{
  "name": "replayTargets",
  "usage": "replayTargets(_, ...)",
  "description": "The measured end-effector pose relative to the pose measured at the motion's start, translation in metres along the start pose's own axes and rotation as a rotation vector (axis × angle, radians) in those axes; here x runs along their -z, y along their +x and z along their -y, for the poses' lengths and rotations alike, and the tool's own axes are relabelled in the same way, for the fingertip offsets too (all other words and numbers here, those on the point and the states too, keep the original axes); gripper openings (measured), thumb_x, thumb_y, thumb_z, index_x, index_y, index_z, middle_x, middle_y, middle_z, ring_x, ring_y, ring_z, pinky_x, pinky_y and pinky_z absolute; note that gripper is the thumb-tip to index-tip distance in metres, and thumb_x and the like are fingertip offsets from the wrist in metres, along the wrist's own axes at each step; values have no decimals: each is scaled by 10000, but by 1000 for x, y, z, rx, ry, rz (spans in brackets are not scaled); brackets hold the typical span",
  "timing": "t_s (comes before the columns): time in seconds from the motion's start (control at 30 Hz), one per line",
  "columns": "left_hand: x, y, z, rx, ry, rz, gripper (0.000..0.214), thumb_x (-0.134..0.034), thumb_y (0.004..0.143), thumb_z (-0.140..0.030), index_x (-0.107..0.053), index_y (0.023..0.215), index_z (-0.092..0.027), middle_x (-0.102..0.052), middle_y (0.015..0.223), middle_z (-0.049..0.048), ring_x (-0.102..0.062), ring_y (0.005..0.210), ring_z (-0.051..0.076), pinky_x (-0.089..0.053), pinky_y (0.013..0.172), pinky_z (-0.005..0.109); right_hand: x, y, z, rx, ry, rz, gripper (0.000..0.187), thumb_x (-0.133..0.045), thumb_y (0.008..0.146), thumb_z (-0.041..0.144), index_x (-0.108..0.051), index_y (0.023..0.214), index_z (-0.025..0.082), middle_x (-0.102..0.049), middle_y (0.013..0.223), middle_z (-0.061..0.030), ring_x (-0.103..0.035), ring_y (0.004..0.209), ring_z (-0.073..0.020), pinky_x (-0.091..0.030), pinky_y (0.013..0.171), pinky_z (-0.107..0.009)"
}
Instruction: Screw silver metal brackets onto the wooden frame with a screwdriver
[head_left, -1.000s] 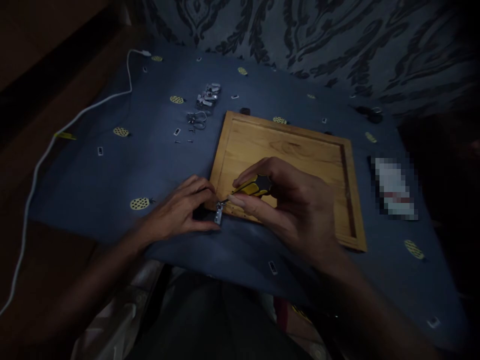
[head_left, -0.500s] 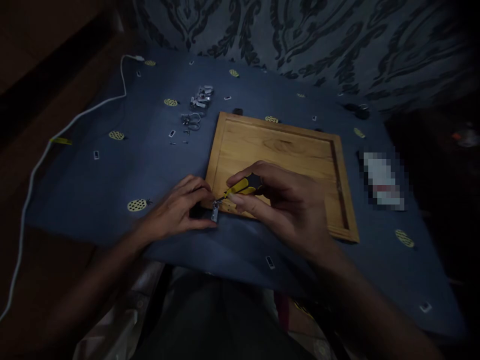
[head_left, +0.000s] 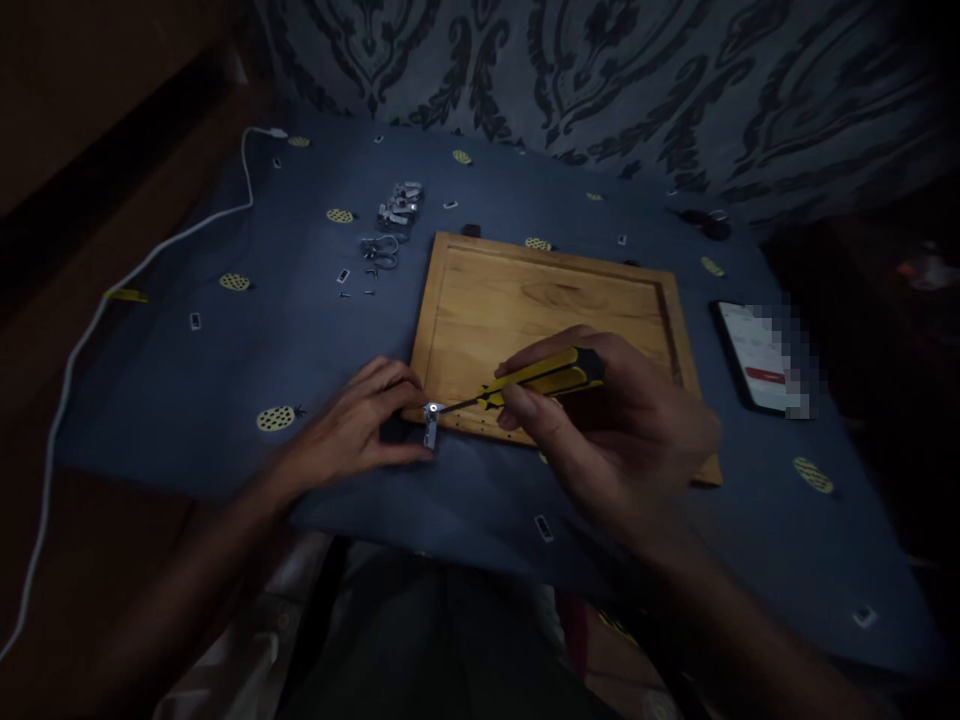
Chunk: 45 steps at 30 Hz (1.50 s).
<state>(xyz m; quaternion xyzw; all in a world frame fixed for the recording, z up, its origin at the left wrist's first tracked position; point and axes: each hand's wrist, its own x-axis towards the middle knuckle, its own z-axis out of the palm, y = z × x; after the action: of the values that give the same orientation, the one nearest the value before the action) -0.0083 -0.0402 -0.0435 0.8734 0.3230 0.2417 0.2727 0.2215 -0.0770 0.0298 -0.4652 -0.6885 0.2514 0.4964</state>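
Observation:
A wooden board [head_left: 555, 300] lies on a blue patterned cloth [head_left: 225, 370]. My right hand [head_left: 622, 440] is closed round a yellow and black screwdriver [head_left: 544, 374], whose tip meets a small metal bracket [head_left: 430, 424] at the board's near left corner. My left hand [head_left: 360, 425] pinches that bracket and holds it against the corner.
More metal brackets [head_left: 397, 203], metal rings and loose screws [head_left: 379, 255] lie on the cloth behind the left hand. A lit phone [head_left: 757, 370] rests right of the board. A white cable [head_left: 150, 255] runs along the left edge. Patterned fabric [head_left: 600, 80] rises behind.
My right hand has slid back along the screwdriver toward the right, so more of the handle and shaft shows. The left hand stays on the bracket. The view shifted slightly.

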Motion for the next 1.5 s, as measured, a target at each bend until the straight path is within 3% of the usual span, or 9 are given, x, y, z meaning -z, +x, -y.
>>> replayTargets(0.27, 3, 0, -1, -13, 6, 16, 381, -766, 935, -490, -682, 1134, -176, -654, 1121, 83, -595, 1068, 250, -519, 929, 375, -4, -3, -7, 34, 18, 58, 140, -727, 942, 187, -650, 923, 303, -668, 858, 8, -667, 698, -178, -539, 623, -360)
replayTargets(0.6, 1, -1, 0, 4, 2, 14, 379, -764, 933, -503, -678, 1134, -193, -654, 1115, 73, -586, 1063, 252, -519, 931, 377, -8, 0, -10, 39, -18, 70, 153, -750, 945, 350, -627, 873, 295, -662, 802, -11, -640, 693, -211, -501, 584, -373)
replayTargets(0.87, 1, -1, -1, -35, 23, 3, 382, -765, 934, -486, -662, 1121, -169, -649, 1118, 79, -584, 1053, 250, -516, 905, 358, -9, 0, -12, 67, -13, 86, 124, -739, 948, 264, -628, 901, 289, -637, 799, 7, -629, 698, -182, -506, 601, -338)
replayTargets(1.1, 2, 0, -1, -26, 17, 12, 377, -764, 932, -498, -657, 1106, -180, -641, 1115, 71, -581, 1050, 245, -505, 925, 352, -9, 0, -12, 44, -33, 77, 153, -776, 921, 270, -634, 865, 277, -656, 784, 16, -632, 683, -174, -500, 609, -330)
replayTargets(1.27, 1, 0, -1, -31, 13, -2, 395, -757, 935, -505, -662, 1108, -162, -645, 1107, 74, -581, 1050, 247, -507, 916, 352, -13, 3, -12, -27, 86, 83, 231, -838, 871, 373, -657, 830, 236, -696, 801, 12, -658, 689, -155, -528, 617, -293)
replayTargets(1.37, 1, 0, -1, -24, 24, -2, 403, -772, 927, -490, -663, 1125, -156, -647, 1116, 76, -583, 1063, 250, -511, 920, 357, -13, 4, -9, -117, 149, 108, 241, -855, 856, 371, -663, 845, 226, -710, 832, 14, -652, 653, -133, -541, 599, -272)
replayTargets(1.5, 0, -1, 0, -24, 32, 9, 406, -772, 927, -495, -656, 1127, -162, -645, 1122, 78, -581, 1077, 252, -510, 937, 367, -5, 5, -6, -90, 169, 187, 176, -804, 907, 306, -719, 1042, 230, -741, 971, -14, -693, 740, -141, -581, 647, -275)
